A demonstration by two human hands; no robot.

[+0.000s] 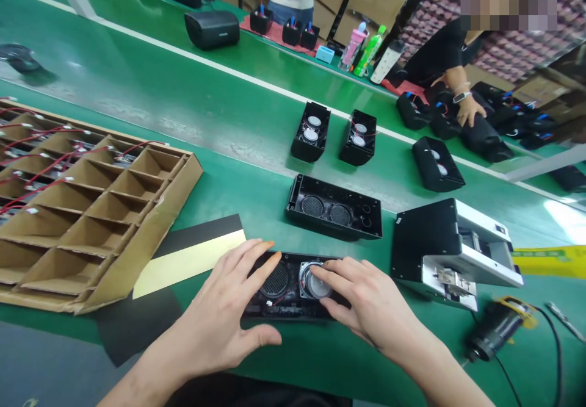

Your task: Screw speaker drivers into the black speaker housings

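At the near edge of the bench (320, 358), we brace the speaker shell (288, 309), long axis left-to-right, our left hand (229, 315) splayed flat over its grille (276, 280), our right hand (370, 309) resting, fingers apart, on the driver (315, 285).

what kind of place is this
Most likely a factory assembly line for speakers: open black speaker housings lie on a long green conveyor belt, a cardboard divider tray holds wired parts, and another person works further along.
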